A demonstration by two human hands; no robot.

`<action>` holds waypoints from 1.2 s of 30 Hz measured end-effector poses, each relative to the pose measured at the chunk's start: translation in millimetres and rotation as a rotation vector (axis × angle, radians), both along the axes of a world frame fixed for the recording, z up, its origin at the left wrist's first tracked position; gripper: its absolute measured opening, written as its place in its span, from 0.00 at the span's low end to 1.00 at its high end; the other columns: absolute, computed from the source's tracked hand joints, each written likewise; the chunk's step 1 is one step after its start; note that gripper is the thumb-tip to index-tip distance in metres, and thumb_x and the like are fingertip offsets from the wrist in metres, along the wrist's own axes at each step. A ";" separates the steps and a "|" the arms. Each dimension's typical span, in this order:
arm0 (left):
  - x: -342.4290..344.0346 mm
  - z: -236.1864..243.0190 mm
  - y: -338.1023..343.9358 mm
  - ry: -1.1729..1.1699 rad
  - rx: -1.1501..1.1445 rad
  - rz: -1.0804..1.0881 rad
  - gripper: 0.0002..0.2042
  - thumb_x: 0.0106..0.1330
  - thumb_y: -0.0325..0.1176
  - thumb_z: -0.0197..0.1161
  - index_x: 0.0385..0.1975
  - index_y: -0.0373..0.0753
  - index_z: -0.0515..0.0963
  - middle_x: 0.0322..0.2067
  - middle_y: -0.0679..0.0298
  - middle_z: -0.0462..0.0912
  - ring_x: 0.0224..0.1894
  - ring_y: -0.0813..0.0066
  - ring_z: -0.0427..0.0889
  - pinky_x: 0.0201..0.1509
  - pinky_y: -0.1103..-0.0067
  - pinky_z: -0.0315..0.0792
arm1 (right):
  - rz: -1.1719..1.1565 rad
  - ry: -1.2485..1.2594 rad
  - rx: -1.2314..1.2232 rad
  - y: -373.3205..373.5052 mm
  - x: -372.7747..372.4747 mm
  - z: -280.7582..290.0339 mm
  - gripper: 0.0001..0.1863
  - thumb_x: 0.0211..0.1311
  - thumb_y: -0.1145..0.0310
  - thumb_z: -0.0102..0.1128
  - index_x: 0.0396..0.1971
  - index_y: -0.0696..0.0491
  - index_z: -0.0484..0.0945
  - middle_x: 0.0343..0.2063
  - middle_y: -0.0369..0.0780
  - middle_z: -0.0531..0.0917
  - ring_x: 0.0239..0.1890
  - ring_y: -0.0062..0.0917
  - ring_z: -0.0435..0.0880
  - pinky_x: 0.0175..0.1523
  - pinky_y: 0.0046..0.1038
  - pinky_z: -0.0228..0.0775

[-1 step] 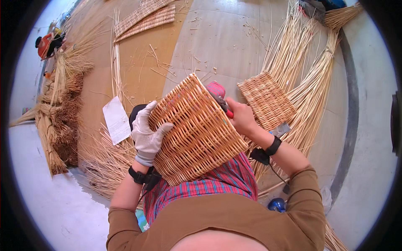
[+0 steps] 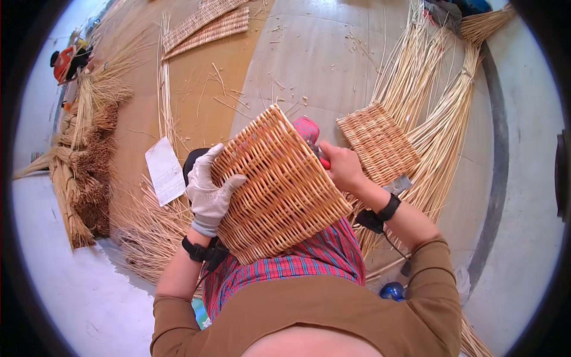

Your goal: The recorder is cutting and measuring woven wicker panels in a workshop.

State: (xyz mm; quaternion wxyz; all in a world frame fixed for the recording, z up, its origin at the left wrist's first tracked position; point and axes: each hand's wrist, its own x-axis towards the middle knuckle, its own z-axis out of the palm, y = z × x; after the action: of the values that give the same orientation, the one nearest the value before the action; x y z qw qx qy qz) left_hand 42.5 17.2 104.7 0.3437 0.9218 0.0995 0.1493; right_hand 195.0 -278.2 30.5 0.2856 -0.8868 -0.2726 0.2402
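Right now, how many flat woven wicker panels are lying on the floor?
3: two long strips, upper strip and lower strip, at the top left; one square panel beside the right hand. Others may be hidden.

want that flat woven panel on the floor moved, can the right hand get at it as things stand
Probably not at once. The right hand is close to the flat woven panel, with nothing between them, but it grips a red-handled tool against the wicker basket.
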 end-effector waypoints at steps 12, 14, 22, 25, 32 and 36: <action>-12.8 -11.6 6.6 -0.045 -0.198 0.120 0.40 0.55 0.46 0.84 0.65 0.35 0.75 0.55 0.56 0.84 0.56 0.63 0.83 0.64 0.70 0.76 | -0.450 0.590 0.597 -28.2 -17.0 -6.7 0.18 0.73 0.53 0.69 0.44 0.53 0.80 0.27 0.31 0.79 0.30 0.14 0.77 0.37 0.24 0.70; -23.5 -8.9 16.0 -0.062 -0.315 0.189 0.37 0.60 0.42 0.83 0.66 0.32 0.74 0.57 0.56 0.83 0.59 0.66 0.82 0.66 0.71 0.76 | -0.531 0.580 0.659 -44.9 -36.2 -2.8 0.16 0.74 0.55 0.67 0.42 0.53 0.79 0.28 0.29 0.79 0.29 0.13 0.75 0.37 0.21 0.69; -32.3 -0.7 22.2 -0.056 0.053 0.195 0.37 0.64 0.50 0.78 0.66 0.32 0.74 0.59 0.52 0.80 0.61 0.61 0.79 0.69 0.68 0.72 | -0.492 0.249 0.379 -65.7 -123.2 19.6 0.17 0.69 0.56 0.70 0.40 0.54 0.77 0.26 0.40 0.77 0.31 0.24 0.77 0.40 0.31 0.71; -36.0 1.6 21.1 -0.064 0.013 0.188 0.37 0.65 0.51 0.78 0.66 0.32 0.74 0.59 0.53 0.80 0.61 0.61 0.79 0.69 0.68 0.72 | -0.479 0.337 0.543 -50.1 -135.7 13.5 0.15 0.71 0.58 0.69 0.42 0.54 0.78 0.28 0.36 0.79 0.33 0.20 0.77 0.42 0.29 0.72; -15.2 43.5 -23.8 -0.053 0.331 -0.115 0.33 0.62 0.41 0.78 0.68 0.43 0.76 0.67 0.50 0.74 0.73 0.49 0.68 0.79 0.58 0.59 | -0.588 0.448 0.816 -35.9 -107.2 40.3 0.12 0.77 0.61 0.64 0.50 0.54 0.82 0.29 0.26 0.78 0.31 0.09 0.73 0.38 0.17 0.67; 35.3 62.3 -74.0 -0.083 0.419 -0.482 0.36 0.59 0.52 0.77 0.68 0.46 0.77 0.68 0.52 0.74 0.75 0.45 0.66 0.82 0.52 0.52 | -0.530 0.382 0.855 -23.3 -83.1 47.7 0.15 0.78 0.59 0.64 0.51 0.56 0.84 0.27 0.26 0.78 0.30 0.09 0.73 0.37 0.19 0.67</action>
State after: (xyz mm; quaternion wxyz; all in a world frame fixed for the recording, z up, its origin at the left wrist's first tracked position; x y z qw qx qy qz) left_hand 77.8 -56.7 166.9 0.1755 0.9627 -0.1687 0.1183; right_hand 111.9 -301.4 78.2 0.7166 -0.6703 -0.0562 0.1843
